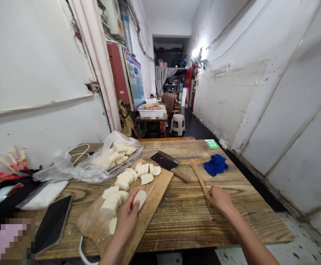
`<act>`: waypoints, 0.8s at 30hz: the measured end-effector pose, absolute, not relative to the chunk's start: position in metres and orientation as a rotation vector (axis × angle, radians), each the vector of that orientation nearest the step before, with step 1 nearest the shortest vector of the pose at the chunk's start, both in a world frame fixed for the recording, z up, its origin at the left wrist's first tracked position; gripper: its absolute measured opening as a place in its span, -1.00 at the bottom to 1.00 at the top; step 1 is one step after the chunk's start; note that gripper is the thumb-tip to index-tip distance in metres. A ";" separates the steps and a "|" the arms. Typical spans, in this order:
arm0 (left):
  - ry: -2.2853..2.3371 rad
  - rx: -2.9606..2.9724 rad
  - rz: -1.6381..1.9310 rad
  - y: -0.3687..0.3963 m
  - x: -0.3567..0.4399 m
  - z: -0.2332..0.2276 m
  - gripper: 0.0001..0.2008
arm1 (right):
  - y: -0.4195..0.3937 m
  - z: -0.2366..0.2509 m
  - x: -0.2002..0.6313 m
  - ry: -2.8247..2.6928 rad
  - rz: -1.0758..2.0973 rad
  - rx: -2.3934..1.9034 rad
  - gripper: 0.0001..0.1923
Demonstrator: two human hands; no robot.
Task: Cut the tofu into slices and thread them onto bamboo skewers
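Observation:
My left hand (128, 211) pinches a pale, oval slice (140, 199) that looks like steamed bun, just above the wooden cutting board (156, 198). More slices (124, 180) lie in an uneven row along the board, several leaning on one another. On the table to the right, my right hand (219, 198) is closed around the near end of a bundle of thin wooden skewers (198, 176); its fingertips are partly hidden. A cleaver (165, 160) with a wooden handle rests beyond the board, between the slices and the skewers.
A clear plastic bag (94, 171) with more pale slices stands at the back left. A dark tablet (54, 224) lies left of the board. Right of the skewers is a blue cloth (216, 165). Farther off, a person (169, 101) sits near a white tray (151, 112).

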State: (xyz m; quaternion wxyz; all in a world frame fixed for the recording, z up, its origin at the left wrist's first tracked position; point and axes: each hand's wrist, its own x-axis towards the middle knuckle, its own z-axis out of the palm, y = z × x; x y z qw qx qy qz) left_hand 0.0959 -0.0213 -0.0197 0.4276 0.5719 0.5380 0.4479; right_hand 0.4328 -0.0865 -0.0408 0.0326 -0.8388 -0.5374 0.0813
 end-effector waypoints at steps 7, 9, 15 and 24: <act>1.482 2.660 0.929 -0.011 0.100 -0.051 -0.63 | -0.094 -0.050 0.436 -1.593 0.248 -2.473 -0.80; 1.517 2.775 0.853 -0.016 0.113 -0.052 -0.62 | -0.097 -0.052 0.435 -1.589 0.277 -2.418 -0.81; 0.840 3.037 0.534 -0.034 0.213 -0.035 -0.34 | -0.112 -0.063 0.431 -1.596 0.322 -2.291 -0.76; 0.321 2.985 0.324 -0.012 0.321 -0.066 -0.67 | -0.133 -0.078 0.437 -1.564 0.373 -2.142 -0.63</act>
